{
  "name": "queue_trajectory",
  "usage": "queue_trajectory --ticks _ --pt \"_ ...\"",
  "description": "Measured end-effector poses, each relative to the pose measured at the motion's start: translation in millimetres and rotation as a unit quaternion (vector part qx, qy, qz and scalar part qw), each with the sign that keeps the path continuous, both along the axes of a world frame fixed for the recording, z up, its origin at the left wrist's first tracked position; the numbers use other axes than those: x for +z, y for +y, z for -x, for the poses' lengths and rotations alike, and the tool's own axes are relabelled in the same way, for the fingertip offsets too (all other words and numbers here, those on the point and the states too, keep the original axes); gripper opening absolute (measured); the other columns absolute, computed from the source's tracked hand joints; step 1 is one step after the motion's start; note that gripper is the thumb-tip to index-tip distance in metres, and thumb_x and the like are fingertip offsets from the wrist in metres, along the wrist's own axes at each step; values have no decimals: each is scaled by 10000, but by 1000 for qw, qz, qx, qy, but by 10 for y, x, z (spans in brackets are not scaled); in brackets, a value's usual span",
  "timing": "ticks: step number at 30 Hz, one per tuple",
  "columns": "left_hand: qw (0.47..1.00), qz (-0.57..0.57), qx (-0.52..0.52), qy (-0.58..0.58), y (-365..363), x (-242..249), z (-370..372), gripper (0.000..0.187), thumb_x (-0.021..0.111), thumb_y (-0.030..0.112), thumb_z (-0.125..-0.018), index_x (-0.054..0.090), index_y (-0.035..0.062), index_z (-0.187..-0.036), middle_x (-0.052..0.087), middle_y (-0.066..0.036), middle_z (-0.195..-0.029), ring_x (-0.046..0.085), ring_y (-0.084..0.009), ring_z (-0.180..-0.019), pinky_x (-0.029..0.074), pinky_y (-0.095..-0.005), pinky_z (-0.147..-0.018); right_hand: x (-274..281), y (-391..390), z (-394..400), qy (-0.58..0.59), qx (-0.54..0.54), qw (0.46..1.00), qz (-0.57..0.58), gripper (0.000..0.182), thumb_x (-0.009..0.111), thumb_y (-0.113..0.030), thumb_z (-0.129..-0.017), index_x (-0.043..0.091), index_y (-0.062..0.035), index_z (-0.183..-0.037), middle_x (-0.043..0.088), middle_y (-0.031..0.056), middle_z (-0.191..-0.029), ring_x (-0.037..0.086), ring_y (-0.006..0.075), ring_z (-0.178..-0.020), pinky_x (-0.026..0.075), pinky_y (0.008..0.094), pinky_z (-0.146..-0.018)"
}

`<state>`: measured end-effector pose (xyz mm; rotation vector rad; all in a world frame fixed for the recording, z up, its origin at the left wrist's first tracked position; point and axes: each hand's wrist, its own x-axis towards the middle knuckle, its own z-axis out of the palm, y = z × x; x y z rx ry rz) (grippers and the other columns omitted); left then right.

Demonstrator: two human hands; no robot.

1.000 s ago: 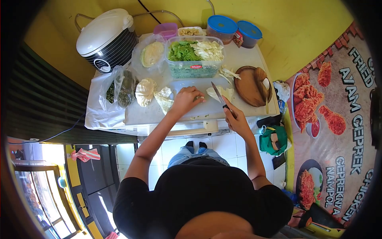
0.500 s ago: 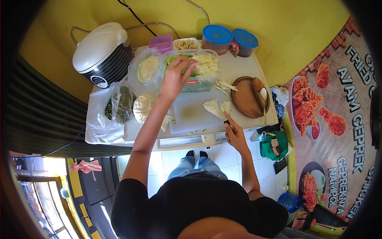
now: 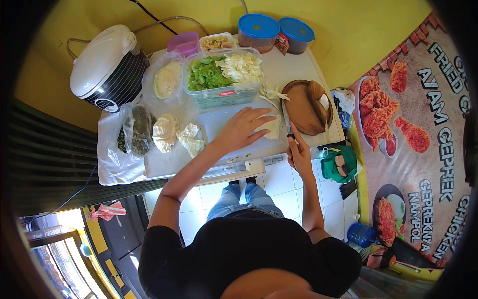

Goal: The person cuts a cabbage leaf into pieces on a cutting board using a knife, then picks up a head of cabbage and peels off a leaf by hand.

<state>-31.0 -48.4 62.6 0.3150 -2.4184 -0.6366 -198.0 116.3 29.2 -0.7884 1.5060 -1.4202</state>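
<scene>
My left hand [image 3: 244, 130] hovers palm down over the white cutting board [image 3: 213, 119], fingers spread and holding nothing. Close to its fingertips lies a pale cabbage leaf [image 3: 271, 127], partly hidden by the hand. My right hand [image 3: 299, 155] grips a knife [image 3: 286, 118], its blade pointing away from me beside the leaf. Behind the board stands a clear plastic container [image 3: 226, 99] with chopped lettuce [image 3: 206, 74] on the left and shredded cabbage [image 3: 243, 68] on the right. More cabbage pieces [image 3: 273, 93] lie at its right corner.
A round wooden plate [image 3: 301, 109] is at the right. Cabbage chunks [image 3: 165, 132], a bagged cabbage half [image 3: 168, 80] and a plastic bag of greens [image 3: 135, 132] sit left. A rice cooker [image 3: 107, 65] and blue-lidded tubs [image 3: 259, 26] stand further back.
My left hand has come down from above the container to the board, its fingers opening out. The knife has turned more upright and shifted slightly right. The head view has shifted.
</scene>
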Motion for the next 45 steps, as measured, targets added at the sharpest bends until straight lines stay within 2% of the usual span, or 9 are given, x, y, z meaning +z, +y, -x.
queue_trajectory --ticks 2,12,13,17,19,22,31,37,45 --pt "997 41 11 -61 57 -417 -24 250 620 182 -882 646 142 -1128 596 -52 -1236 557 -261 -1114 390 -438 -999 62 -21 -6 4 10 1000 -1 483 461 -230 -1012 333 -160 -1473 365 -64 -555 289 15 -427 265 186 -360" --pt "968 49 223 -106 368 -405 -643 220 648 185 -853 689 179 -1070 617 -21 -1205 566 -223 -1062 353 -479 -1022 288 -104 -430 -3 159 987 -28 469 414 -199 -1026 315 -165 -1483 343 -62 -618 312 19 -507 297 173 -457" --pt "965 45 242 -88 398 -423 -636 207 649 188 -852 690 179 -1055 625 -7 -1180 559 -213 -1064 348 -476 -1025 247 -122 -455 29 177 983 -39 474 426 -186 -1019 320 -165 -1481 430 12 -616 385 63 -551 386 232 -526" --pt "960 -21 278 -27 445 -504 -585 178 668 201 -836 696 173 -1010 657 16 -1128 565 -191 -1046 332 -468 -1030 189 -194 -584 192 202 960 13 486 442 -161 -1002 323 -175 -1474 554 151 -680 525 199 -583 456 322 -620" --pt "957 -36 287 -19 437 -503 -586 171 677 211 -831 696 169 -995 664 18 -1123 571 -187 -1037 326 -462 -1030 197 -212 -585 294 193 935 -41 493 448 -141 -985 332 -184 -1462 594 257 -790 597 354 -675 481 388 -705" --pt "953 -49 298 -8 443 -512 -586 169 691 231 -821 696 160 -975 674 21 -1121 579 -178 -1027 311 -453 -1034 0 -176 -566 334 184 924 35 525 451 -125 -976 303 -199 -1474 602 256 -772 601 407 -695 486 401 -691" --pt "951 -45 305 -8 455 -527 -578 205 732 266 -791 699 152 -959 678 25 -1121 580 -174 -1027 287 -440 -1044 -115 -244 -770 453 180 873 -24 632 483 -62 -904 244 -121 -1486 602 268 -697 602 419 -612 467 495 -591" --pt "949 -37 312 -9 462 -530 -569 203 723 272 -799 692 157 -964 672 32 -1123 576 -177 -1038 258 -462 -1070 -68 -393 -728 438 190 878 -33 620 479 -65 -908 249 -115 -1482 596 277 -676 600 433 -607 473 506 -603" --pt "947 0 320 -30 471 -514 -557 169 678 237 -820 654 162 -970 635 39 -1124 527 -198 -1092 221 -524 -1092 -41 212 -622 399 191 895 -55 615 485 -62 -915 278 -182 -1481 578 252 -640 599 412 -589 475 485 -614"
